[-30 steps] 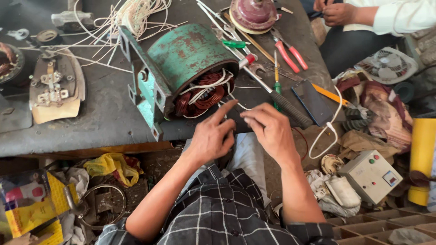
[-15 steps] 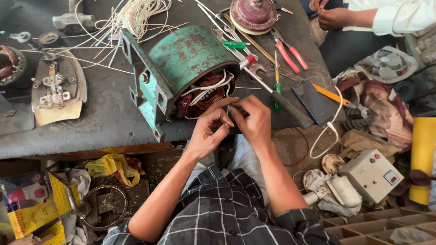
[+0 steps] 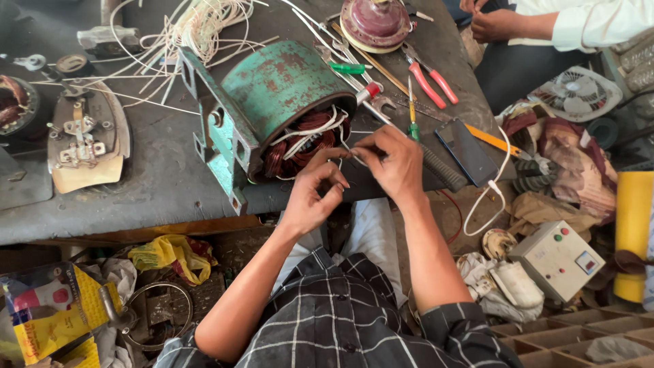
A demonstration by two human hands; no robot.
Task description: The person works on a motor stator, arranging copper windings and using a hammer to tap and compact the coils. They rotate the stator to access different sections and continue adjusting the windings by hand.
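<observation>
A green, rusty electric motor housing (image 3: 272, 88) lies on its side on the dark workbench (image 3: 136, 191), its open end showing copper windings (image 3: 300, 140) with white sleeved leads. My left hand (image 3: 313, 194) is just below the open end, fingers pinched on a thin lead wire. My right hand (image 3: 392, 163) sits right of the opening, fingers closed around a thin wire end running to the windings. Both hands meet in front of the motor's mouth.
Red-handled pliers (image 3: 430, 80), green screwdrivers (image 3: 349, 68), a wrench, a black phone (image 3: 466, 151), a maroon round cover (image 3: 375, 22) and loose white wires (image 3: 197, 27) lie on the bench. An iron soleplate (image 3: 85, 143) is at left. Another person's hands (image 3: 497, 24) are top right. A grey switch box (image 3: 557, 257) sits on the cluttered floor.
My hands moved from spread above the bench edge to close together at the motor's open end; the right hand shifted left and both now pinch wires.
</observation>
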